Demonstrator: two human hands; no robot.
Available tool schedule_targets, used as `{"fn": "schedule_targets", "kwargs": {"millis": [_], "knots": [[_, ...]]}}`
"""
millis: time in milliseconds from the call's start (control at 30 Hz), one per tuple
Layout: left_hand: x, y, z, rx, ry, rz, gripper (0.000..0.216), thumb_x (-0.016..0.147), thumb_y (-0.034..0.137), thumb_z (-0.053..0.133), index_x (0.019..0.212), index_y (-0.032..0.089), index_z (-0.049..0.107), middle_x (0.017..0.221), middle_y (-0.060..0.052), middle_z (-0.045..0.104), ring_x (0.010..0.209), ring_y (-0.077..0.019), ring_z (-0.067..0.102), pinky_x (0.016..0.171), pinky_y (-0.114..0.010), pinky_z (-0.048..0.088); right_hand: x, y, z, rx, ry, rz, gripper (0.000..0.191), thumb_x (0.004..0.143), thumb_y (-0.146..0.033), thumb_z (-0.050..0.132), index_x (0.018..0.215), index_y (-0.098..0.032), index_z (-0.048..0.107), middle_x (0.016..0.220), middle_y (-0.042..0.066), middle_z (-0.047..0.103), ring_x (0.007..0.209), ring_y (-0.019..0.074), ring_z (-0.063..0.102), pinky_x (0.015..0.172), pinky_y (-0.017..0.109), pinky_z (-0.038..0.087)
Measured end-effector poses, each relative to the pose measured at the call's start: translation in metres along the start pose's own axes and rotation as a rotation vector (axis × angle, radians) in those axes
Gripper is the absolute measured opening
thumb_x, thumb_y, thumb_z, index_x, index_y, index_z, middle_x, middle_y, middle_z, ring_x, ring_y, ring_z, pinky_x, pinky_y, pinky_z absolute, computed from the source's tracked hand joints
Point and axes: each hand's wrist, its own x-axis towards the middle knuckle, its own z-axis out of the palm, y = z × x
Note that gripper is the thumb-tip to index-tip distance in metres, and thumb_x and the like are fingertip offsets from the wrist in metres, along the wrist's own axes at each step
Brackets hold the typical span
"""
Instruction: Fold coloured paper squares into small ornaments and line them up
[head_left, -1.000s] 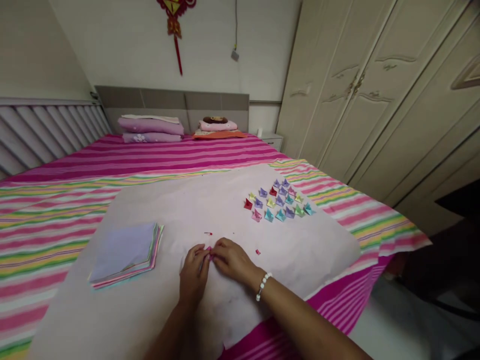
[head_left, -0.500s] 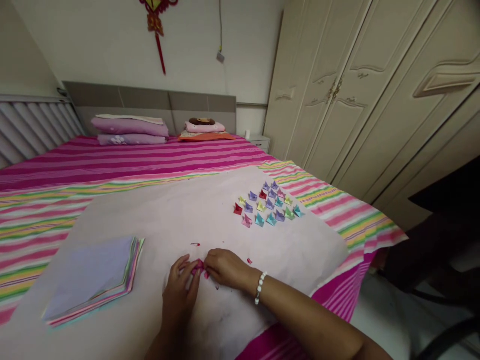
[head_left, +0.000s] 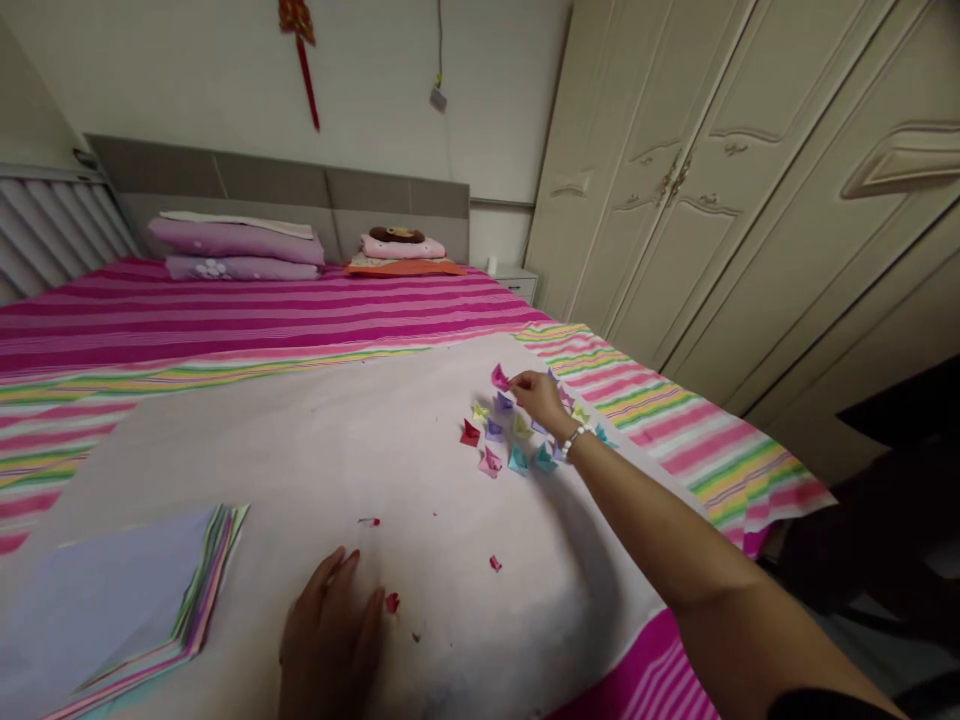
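My right hand (head_left: pixel 541 402), with a white bead bracelet on the wrist, pinches a magenta folded paper piece (head_left: pixel 500 377) at the far left edge of the group of small folded papers. Below it stand a purple folded paper (head_left: pixel 503 401), a red one (head_left: pixel 469 432), a pink one (head_left: pixel 490 461) and a teal one (head_left: pixel 518 459). The hand and wrist hide part of the group. My left hand (head_left: pixel 330 625) rests on the pale sheet with its fingers apart and nothing in it. Just right of its fingertips lies a red paper scrap (head_left: pixel 392 602).
A stack of coloured paper sheets (head_left: pixel 127 590) lies at the left on the pale sheet (head_left: pixel 315 450). A small red-tipped item (head_left: pixel 371 521) and another red scrap (head_left: pixel 495 563) lie in the middle. Folded bedding (head_left: pixel 240 245) sits by the headboard, with a wardrobe (head_left: pixel 720 200) at the right.
My right hand has left my left hand and moved away to the folded papers, carrying the magenta piece. My left hand has let go of it. The view has shifted a little.
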Motion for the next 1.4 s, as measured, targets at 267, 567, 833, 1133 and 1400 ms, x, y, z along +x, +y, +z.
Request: {"fn": "schedule_targets", "kwargs": {"millis": [267, 567, 833, 1133, 1400], "knots": [[-0.004, -0.002, -0.003, 0.055, -0.010, 0.008, 0.052, 0.085, 0.046, 0.049, 0.131, 0.022, 0.043, 0.127, -0.017, 0.055, 0.114, -0.0363, 0.053, 0.092, -0.057, 0.046, 0.049, 0.036, -0.007, -0.206, 0.055, 0.250, 0.009, 0.081, -0.018, 0.064, 0.077, -0.015, 0.071, 0.081, 0.006, 0.074, 0.081, 0.0205, 0.067, 0.065, 0.025, 0.047], [-0.011, -0.004, -0.004, 0.088, -0.013, 0.057, 0.054, 0.084, 0.045, 0.053, 0.130, 0.018, 0.046, 0.126, -0.018, 0.057, 0.112, -0.0349, 0.055, 0.091, -0.053, 0.046, 0.059, 0.046, 0.018, -0.326, -0.088, 0.314, 0.029, 0.093, -0.031, 0.058, 0.119, -0.018, 0.058, 0.121, 0.009, 0.059, 0.102, 0.0221, 0.062, 0.084, 0.041, 0.054], [-0.014, 0.002, -0.004, 0.050, -0.010, 0.019, 0.054, 0.084, 0.041, 0.054, 0.134, 0.023, 0.042, 0.128, -0.016, 0.056, 0.114, -0.0347, 0.054, 0.095, -0.056, 0.044, 0.057, 0.052, 0.027, -0.371, -0.055, 0.293, 0.023, 0.091, -0.029, 0.061, 0.109, -0.016, 0.063, 0.112, 0.010, 0.064, 0.097, 0.0221, 0.064, 0.083, 0.038, 0.053], [-0.006, 0.023, -0.010, 0.031, 0.036, 0.045, 0.047, 0.086, 0.027, 0.057, 0.130, 0.019, 0.045, 0.121, -0.016, 0.060, 0.111, -0.0292, 0.058, 0.096, -0.048, 0.045, 0.035, 0.013, 0.024, -0.233, 0.168, 0.002, 0.029, 0.077, -0.024, 0.058, 0.099, -0.009, 0.068, 0.098, 0.019, 0.067, 0.100, 0.0330, 0.057, 0.088, 0.045, 0.041], [0.004, 0.028, -0.006, -0.107, 0.091, 0.040, 0.041, 0.085, 0.021, 0.057, 0.125, 0.015, 0.050, 0.122, -0.018, 0.060, 0.115, -0.0284, 0.056, 0.099, -0.047, 0.044, -0.139, -0.086, 0.084, 0.397, -0.135, -0.510, 0.012, 0.084, -0.025, 0.056, 0.091, -0.021, 0.065, 0.097, 0.008, 0.068, 0.095, 0.0254, 0.059, 0.088, 0.042, 0.045]]}}
